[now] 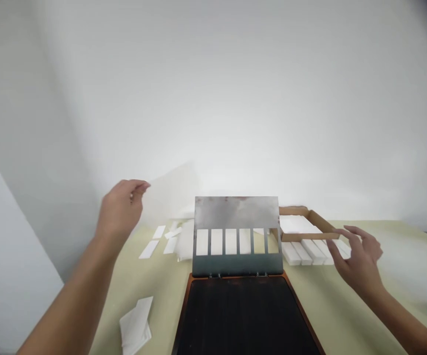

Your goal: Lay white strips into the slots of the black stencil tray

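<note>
Raised at the left, my left hand (122, 204) pinches the edge of a thin, translucent white sheet (171, 192), which is blurred. My right hand (361, 254) holds nothing; its fingers are apart near the front right corner of a cardboard tray (309, 236) and a row of white stacks (311, 252). Between my hands a metal frame (237, 212) with a row of rectangular windows stands tilted up on hinges. It joins the back of a black board (243, 315) with an orange-brown rim. White sheets (296, 224) lie in the cardboard tray.
Small white cards (148, 249) and a pile of loose white sheets (186, 240) lie on the yellow-green table (161, 281) left of the frame. More white pieces (136, 325) overlap at the front left. A pale wall (235, 98) rises behind the table.
</note>
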Motion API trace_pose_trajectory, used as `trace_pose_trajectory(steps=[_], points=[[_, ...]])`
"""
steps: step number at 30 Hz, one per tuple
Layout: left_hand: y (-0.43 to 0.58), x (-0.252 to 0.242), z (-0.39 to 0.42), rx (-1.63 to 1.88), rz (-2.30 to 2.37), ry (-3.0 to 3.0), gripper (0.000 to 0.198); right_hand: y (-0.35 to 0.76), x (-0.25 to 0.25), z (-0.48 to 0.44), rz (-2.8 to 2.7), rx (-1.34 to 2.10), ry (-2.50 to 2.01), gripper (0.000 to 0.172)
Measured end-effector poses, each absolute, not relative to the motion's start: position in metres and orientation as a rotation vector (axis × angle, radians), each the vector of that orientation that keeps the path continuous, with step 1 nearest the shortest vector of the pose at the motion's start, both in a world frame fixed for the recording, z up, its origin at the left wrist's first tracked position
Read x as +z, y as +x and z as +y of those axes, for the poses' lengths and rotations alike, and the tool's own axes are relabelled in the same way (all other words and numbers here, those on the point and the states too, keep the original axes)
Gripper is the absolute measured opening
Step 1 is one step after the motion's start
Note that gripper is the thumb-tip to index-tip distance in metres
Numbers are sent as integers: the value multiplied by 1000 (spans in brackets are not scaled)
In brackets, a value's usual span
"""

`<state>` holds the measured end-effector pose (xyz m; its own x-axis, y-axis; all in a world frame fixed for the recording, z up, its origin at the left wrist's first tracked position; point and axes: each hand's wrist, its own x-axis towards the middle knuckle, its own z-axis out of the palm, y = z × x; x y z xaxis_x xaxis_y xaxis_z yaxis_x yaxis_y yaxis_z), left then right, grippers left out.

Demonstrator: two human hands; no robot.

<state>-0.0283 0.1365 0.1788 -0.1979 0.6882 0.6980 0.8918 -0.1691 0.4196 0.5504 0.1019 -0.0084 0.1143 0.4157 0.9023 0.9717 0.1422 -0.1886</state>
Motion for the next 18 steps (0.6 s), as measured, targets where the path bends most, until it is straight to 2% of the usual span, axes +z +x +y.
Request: trace_pose_trajectory(steps=[3,6,9,12,14,18], points=[[-29,210,88,-1330,-1779,-1819,27,492,65,90,-1617,-478,-1211,42],[-16,224,54,-1252,-1712,-2112,27,428,127,70,-1803,17,-1117,47],[5,225,36,-1134,-1527,-2474,25,383,155,53,-1804,393,-1028,63],[23,220,29,-1069,-1441,-2663,23,367,159,46,-1802,722,-940,74],[30,217,30,-1056,-1469,-2702,24,370,158,44,-1825,914,-877,69],[28,213,41,-1073,-1599,-2541,29,383,161,45,-1826,1129,-740,32]])
